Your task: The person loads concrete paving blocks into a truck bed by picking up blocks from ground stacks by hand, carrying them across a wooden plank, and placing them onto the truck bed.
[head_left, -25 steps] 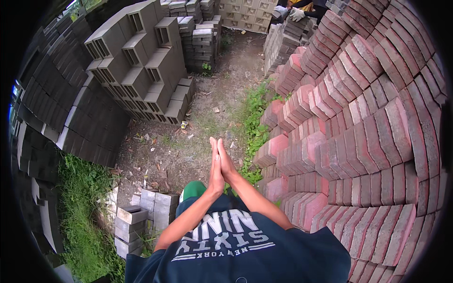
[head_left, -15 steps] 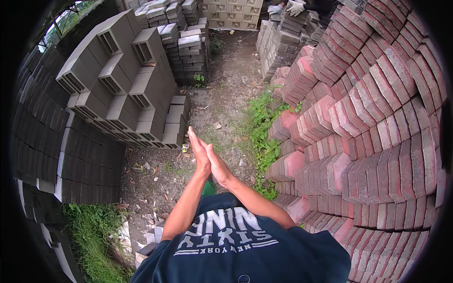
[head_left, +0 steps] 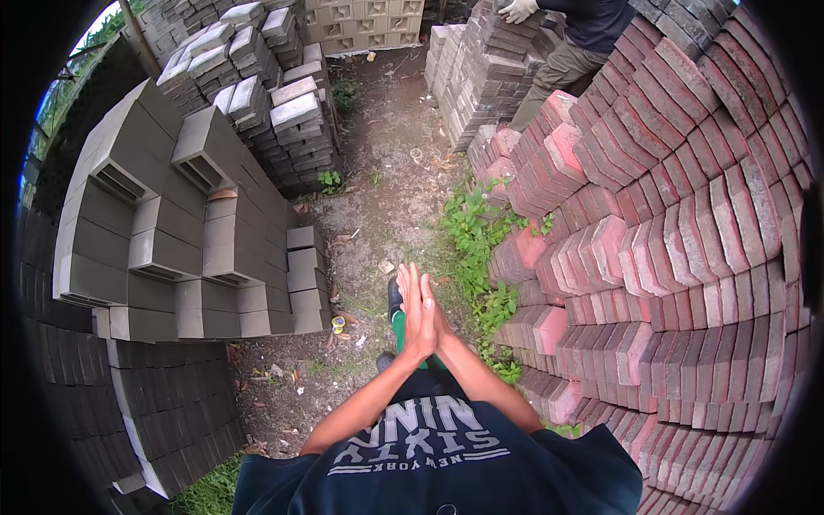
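My left hand (head_left: 415, 326) and my right hand (head_left: 435, 324) are pressed palm to palm in front of my chest. The fingers of both are stretched out straight, pointing away from me. I see nothing held between them, though the touching palms themselves are hidden. Below my hands show a dark shoe (head_left: 396, 298) and a green trouser leg on the dirt path. Nearest on the right are the leafy green plants (head_left: 475, 249) along the foot of the red paving blocks (head_left: 592, 348).
Grey hollow concrete blocks (head_left: 167, 240) are stacked in steps on the left, with piled grey pavers (head_left: 300, 124) beyond. A dirt path (head_left: 378, 163) runs between the stacks. At the far right, a person (head_left: 558, 73) with a gloved hand (head_left: 518, 10) stands by a paver stack (head_left: 481, 81).
I have moved forward along the path, so the stacks appear closer and lower. My pressed hands now sit further right in view. More of the other person shows.
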{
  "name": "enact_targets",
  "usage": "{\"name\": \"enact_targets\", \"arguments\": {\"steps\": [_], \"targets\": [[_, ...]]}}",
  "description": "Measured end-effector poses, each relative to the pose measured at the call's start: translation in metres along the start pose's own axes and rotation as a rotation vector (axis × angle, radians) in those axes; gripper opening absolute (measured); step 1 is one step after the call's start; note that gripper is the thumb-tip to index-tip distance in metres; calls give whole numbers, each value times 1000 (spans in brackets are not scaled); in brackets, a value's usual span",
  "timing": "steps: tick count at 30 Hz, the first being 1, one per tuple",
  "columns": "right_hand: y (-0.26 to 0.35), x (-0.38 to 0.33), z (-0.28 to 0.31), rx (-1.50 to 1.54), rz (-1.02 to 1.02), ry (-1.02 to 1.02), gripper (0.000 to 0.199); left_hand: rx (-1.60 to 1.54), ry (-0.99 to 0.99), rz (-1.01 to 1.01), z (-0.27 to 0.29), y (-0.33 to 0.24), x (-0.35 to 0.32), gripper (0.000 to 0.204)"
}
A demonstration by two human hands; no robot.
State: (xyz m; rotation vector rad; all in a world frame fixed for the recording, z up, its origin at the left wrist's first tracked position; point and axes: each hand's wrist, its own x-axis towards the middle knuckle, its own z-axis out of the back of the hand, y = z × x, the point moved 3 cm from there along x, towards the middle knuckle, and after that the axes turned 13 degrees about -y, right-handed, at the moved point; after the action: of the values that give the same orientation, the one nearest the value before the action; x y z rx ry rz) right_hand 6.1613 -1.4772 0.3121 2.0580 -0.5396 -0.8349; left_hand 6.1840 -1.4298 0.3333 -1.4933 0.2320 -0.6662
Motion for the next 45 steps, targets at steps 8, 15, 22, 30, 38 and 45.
{"name": "enact_targets", "arguments": {"steps": [8,15,22,30,38,45], "targets": [[20,152,-61,62,-76,227,75,276,-326,179,32,131,194,64],[69,310,-107,-213,2,262,71,-430,-530,839,-6,122,332,77],[116,442,-103,-201,-19,-28,61,-488,-148,657,-51,94,440,69],[125,592,-93,-124,-159,-260,67,-443,146,856,-55,173,573,65],[200,760,-160,-242,-171,-328,49,-421,12,942,-26,218,791,28],[281,856,-228,-149,-108,-264,44,-469,-79,849,-18,228,937,26]]}}
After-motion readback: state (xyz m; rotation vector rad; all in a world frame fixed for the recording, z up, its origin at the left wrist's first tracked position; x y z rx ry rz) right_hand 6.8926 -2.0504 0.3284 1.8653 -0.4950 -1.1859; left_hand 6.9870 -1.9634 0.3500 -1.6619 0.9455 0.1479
